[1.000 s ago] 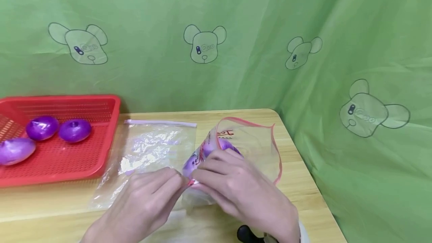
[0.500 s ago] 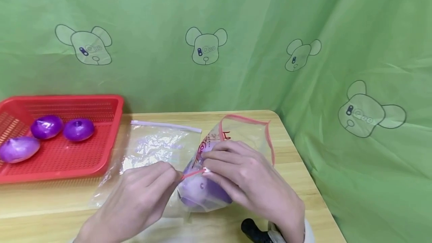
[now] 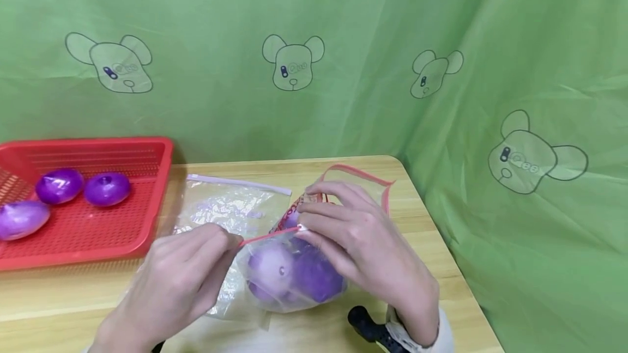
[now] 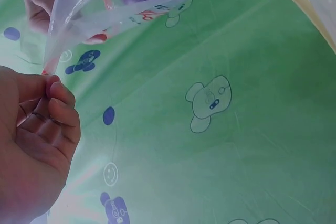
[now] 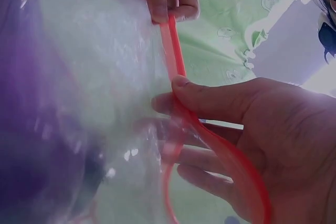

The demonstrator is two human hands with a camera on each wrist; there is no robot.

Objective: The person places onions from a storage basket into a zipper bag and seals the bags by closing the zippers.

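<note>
Clear plastic film trimmed in red forms the zip bag [image 3: 370,185], which sits on the right part of the wooden table [image 3: 417,271], bulging towards the person. A pale purple onion [image 3: 270,270] and a darker purple onion [image 3: 318,275] show through its near end, side by side, and red lettering is printed on its upper face.

The left hand [image 3: 179,274] pinches one end of the red zip strip [image 3: 269,235] between thumb and fingertips, its other fingers curled in. The right hand [image 3: 365,249] also has the strip, its thumb on one side and its fingers behind, with a small white slider [image 3: 301,227] at the fingertips. Between the hands the strip is a single taut line; past the right hand, the right wrist view shows it parting into two red edges.

Just beside it, partly behind the left hand, a second clear bag [image 3: 223,200] lies flat, a lilac strip [image 3: 240,184] along its far edge. Further left, a red plastic basket [image 3: 165,181] holds three glossy purple onions [image 3: 107,188]. A black handle-like piece [image 3: 365,323] and a white sleeve [image 3: 442,334] show at the right wrist. Behind the table hangs a green curtain [image 3: 343,119] with outlined cartoon animal heads.
</note>
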